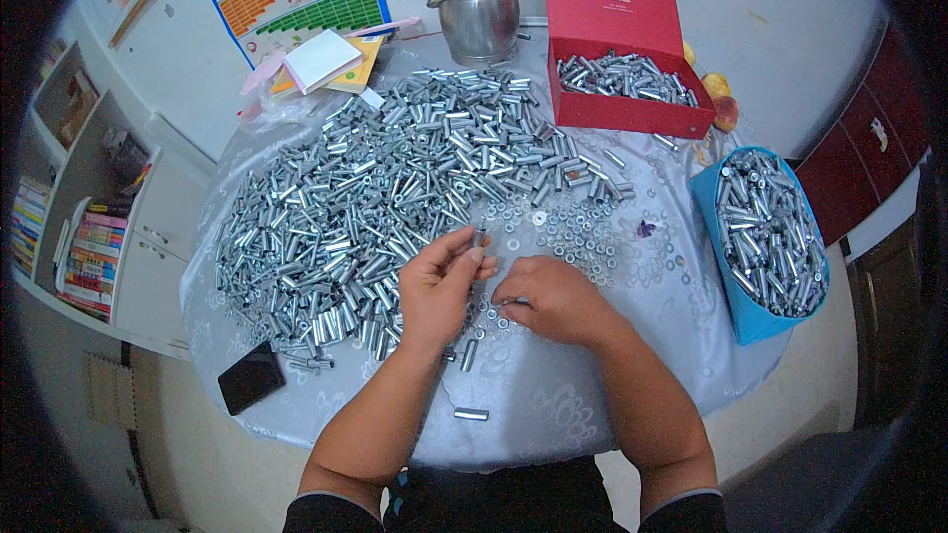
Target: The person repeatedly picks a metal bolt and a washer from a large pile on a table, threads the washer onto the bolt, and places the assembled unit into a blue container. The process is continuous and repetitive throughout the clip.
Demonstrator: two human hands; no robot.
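Note:
My left hand point(439, 286) pinches a short silvery metal tube point(481, 235) between thumb and fingertips, its end pointing up. Just to its right, my right hand point(555, 298) is closed, fingers curled low over the table; a small metal bit shows at the fingertips, too small to name. Around the hands lie many loose metal washers point(585, 237). A large heap of metal tubes point(326, 207) spreads to the left and beyond. One tube point(471, 415) lies alone near the front edge, and another point(469, 354) rests below my left hand.
A red box point(632, 116) with raised lid and a blue bin point(736, 286) hold more metal pieces. At the back stand a steel pot point(476, 10) and notepads point(324, 59). A black phone point(251, 378) lies at the left edge. Fruit point(726, 114) sits beside the red box.

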